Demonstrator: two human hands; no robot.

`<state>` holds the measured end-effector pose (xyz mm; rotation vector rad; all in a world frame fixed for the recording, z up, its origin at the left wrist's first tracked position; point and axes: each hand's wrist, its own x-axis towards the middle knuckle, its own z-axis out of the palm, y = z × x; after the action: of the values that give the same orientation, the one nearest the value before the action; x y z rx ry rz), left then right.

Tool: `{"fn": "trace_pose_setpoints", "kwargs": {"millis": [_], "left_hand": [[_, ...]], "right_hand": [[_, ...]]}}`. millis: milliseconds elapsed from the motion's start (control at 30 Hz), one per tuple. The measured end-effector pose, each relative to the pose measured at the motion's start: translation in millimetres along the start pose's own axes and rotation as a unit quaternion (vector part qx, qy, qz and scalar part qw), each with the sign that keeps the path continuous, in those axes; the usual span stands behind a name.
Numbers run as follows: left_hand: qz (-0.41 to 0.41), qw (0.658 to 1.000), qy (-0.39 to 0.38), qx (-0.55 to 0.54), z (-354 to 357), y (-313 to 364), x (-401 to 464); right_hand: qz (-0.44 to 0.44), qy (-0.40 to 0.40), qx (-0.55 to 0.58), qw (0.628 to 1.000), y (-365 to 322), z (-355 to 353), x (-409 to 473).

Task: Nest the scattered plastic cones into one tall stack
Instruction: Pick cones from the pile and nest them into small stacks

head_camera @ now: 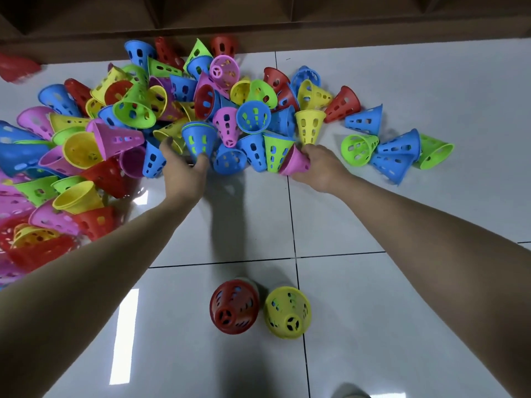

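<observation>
Your left hand curled round a blue cone, fingertips hidden behind it, your right hand gripping a pink cone, pile of cones beyond and left, partly cut off, red cone and yellow cone upright near you.

Glossy white tiled floor with dark grout lines, bright window glare near left; brown wooden furniture base runs along far edge, shadowed recesses above.
</observation>
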<state>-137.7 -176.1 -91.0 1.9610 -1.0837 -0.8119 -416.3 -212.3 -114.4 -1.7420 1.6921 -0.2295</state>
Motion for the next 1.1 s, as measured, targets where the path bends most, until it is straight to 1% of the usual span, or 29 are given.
{"fn": "trace_pose_setpoints", "kwargs": {"millis": [133,233,300,400,533,633,700,767,833,900,1033,1100], "left_hand": [[0.082,0.996,-0.007,0.017,-29,2,-35],[0.121,0.991,-0.034,0.036,-56,0,-58],[0.137,0.988,-0.049,0.051,-70,-2,-70],[0.158,0.984,-0.053,0.056,-82,-4,-83],[0.156,0.985,-0.068,0.007,-86,4,-103],[0.162,0.98,-0.106,-0.034,-91,13,-122],[0.185,0.973,-0.134,-0.035,-97,18,-136],[0.22,0.962,-0.158,-0.02,-104,21,-150],[0.254,0.949,-0.185,-0.009,-110,21,-161],[0.281,0.936,-0.211,0.005,-114,18,-170],[0.335,0.907,-0.251,0.036,-116,9,-185],[0.346,0.896,-0.273,0.057,-116,0,-189]], "right_hand": [[-0.001,-0.003,0.053,0.999,-2,3,-19],[0.014,0.021,0.121,0.992,-10,-3,-49],[0.025,0.031,0.187,0.982,-18,-10,-76],[0.011,0.042,0.247,0.968,-27,-22,-119],[0.005,0.048,0.323,0.945,-38,-35,-174],[-0.007,0.043,0.39,0.92,-46,-39,-211],[-0.01,0.029,0.417,0.909,-51,-40,-233],[-0.022,0.005,0.41,0.912,-52,-37,-254],[-0.036,0.0,0.357,0.933,-51,-32,-272],[-0.039,0.009,0.318,0.947,-48,-25,-284],[-0.037,0.029,0.291,0.956,-48,-14,-299],[-0.04,0.04,0.267,0.962,-47,-7,-303]]}}
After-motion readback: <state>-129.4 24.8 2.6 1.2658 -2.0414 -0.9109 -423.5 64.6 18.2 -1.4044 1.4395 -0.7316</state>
